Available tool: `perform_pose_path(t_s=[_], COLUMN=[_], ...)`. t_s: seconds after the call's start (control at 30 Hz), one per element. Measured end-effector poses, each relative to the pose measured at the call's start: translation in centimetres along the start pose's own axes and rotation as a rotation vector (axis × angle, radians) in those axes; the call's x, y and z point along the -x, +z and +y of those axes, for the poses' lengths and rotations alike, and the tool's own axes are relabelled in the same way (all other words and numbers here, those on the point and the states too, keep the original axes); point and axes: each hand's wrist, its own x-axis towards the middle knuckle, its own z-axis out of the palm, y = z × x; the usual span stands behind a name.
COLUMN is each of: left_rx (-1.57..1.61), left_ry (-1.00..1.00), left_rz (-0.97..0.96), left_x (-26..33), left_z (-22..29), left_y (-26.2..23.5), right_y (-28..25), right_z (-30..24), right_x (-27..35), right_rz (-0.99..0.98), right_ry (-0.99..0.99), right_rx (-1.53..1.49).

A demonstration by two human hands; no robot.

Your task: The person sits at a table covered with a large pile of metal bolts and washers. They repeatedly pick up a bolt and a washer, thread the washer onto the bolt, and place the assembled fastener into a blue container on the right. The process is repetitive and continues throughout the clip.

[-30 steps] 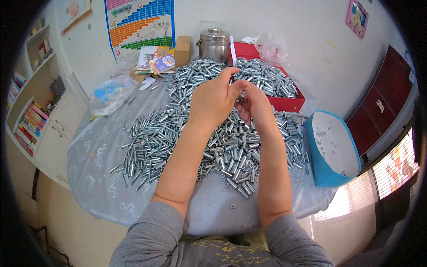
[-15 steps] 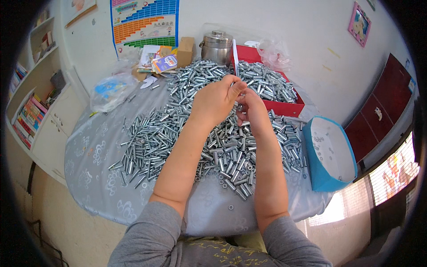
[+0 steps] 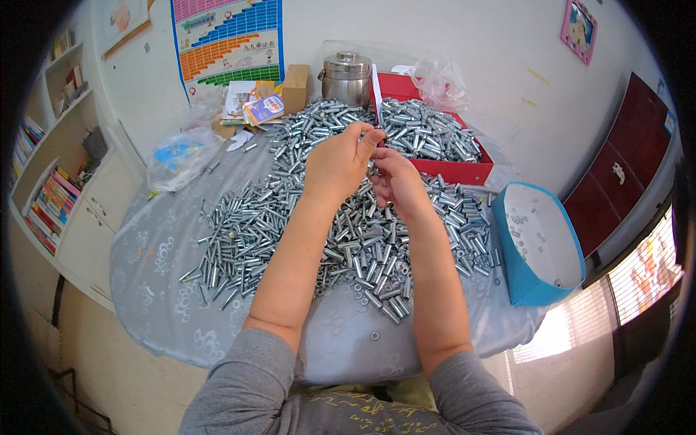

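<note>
Over a wide heap of short silvery metal tubes [image 3: 239, 243], both of my hands meet in front of the red box. My left hand [image 3: 336, 168] is closed, its thumb and fingers pinched together at the tips. Just below and right of it, my right hand [image 3: 400, 181] has curled fingers, with its fingertips close to the left thumb. Whatever they hold is too small and hidden to name. More tubes fill the red box [image 3: 464, 172]. Small metal rings lie among the heap's near edge, and a single ring [image 3: 375, 336] rests on the cloth nearer me.
At the right table edge stands a blue fabric bin [image 3: 516, 268] with a few rings inside. Behind the heap are a steel pot [image 3: 346, 78], a cardboard box [image 3: 296, 88] and booklets [image 3: 262, 109]. A plastic bag [image 3: 185, 156] lies at the left on the grey tablecloth [image 3: 167, 304].
Both hands stay together over the heap, and their fingers have shifted slightly. The whole view has moved a little. The tubes and boxes look the same.
</note>
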Motion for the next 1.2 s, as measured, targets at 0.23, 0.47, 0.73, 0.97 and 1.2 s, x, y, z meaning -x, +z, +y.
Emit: perform_pose_path(t_s=[0.23,0.47,0.73,0.97,1.2], left_rx=[-0.034,-0.009,0.038,-0.019,-0.044], left_ry=[0.039,0.003,0.030,0.038,0.102], left_rz=[0.074,0.004,0.025,0.052,0.160], left_x=[-0.2,-0.1,0.0,0.0,-0.4], left_z=[-0.7,-0.1,-0.2,-0.3,-1.1], left_y=[0.9,0.9,1.1,1.4,2.2], right_y=[-0.4,-0.2,-1.4,-1.2,-2.1], right_z=[0.5,0.3,0.0,-0.3,2.3], right_x=[-0.1,0.1,0.3,0.5,-1.0], right_rz=[-0.015,0.102,-0.093,0.004,0.480], right_ry=[0.037,0.003,0.130,0.123,-0.110], right_rx=[-0.019,-0.048,-0.150,-0.165,0.444])
